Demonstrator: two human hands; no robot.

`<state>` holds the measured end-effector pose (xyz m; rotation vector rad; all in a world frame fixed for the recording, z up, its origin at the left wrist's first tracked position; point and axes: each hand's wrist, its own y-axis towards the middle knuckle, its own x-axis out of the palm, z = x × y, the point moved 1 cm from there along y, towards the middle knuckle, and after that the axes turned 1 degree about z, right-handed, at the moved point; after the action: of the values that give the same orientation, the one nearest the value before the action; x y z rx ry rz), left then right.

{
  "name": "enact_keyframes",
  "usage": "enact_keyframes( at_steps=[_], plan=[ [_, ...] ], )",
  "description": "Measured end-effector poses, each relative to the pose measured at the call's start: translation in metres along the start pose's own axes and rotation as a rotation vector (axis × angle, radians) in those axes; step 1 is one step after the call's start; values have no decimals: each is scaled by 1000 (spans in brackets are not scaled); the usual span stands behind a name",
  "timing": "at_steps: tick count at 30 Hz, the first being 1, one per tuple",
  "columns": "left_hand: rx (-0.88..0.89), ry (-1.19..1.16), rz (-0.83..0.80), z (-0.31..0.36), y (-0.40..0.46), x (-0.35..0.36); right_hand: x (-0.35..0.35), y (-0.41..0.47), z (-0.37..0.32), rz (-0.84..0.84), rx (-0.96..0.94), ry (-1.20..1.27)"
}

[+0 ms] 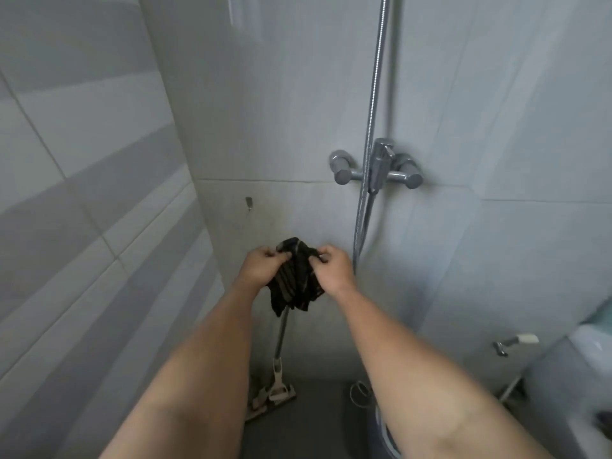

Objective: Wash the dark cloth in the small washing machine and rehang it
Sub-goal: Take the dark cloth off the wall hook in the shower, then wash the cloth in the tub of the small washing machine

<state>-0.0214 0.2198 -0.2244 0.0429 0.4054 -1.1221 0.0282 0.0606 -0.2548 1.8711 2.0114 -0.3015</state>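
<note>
A dark cloth (295,283) with faint brown stripes hangs bunched between both hands, held up in front of the tiled back wall. My left hand (261,265) pinches its upper left edge and my right hand (332,266) pinches its upper right edge. Its lower part droops below my wrists. A small metal hook (248,203) is fixed to the wall above and to the left of the cloth, with nothing on it. No washing machine can be made out with certainty.
A chrome shower mixer (381,167) and hose (362,223) sit on the wall to the right. A mop (277,376) leans under the cloth. A small tap (515,341) and a white fixture (592,346) are at lower right. A tiled wall (82,193) closes the left.
</note>
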Motion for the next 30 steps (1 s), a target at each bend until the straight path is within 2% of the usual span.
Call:
enact_keyframes(
  at_steps=[4,10,12,16,18,21,23,26,30],
  plan=[
    [-99,-140,-204,3,-44,55,-52,-43,36,63,55,54],
    [-262,-276,-546,8,-84,136,-119,-89,99,47,170,94],
    [-295,-248,-596,3,-89,163,-134,-96,127,89,204,108],
    [-257,-33,-627,-32,-81,225,-151,-102,194,231,260,86],
    [-225,10,-523,-74,-64,262,-151,-95,245,264,276,47],
    [-182,122,-347,-181,-31,316,-140,-78,338,267,255,-27],
    [-216,215,-327,-271,-14,353,-127,-69,402,206,217,-105],
    [-258,258,-323,-393,-10,405,-101,-46,491,95,110,-386],
    [-193,163,-310,-500,-15,453,-56,-12,572,-37,-45,-788]
  ],
)
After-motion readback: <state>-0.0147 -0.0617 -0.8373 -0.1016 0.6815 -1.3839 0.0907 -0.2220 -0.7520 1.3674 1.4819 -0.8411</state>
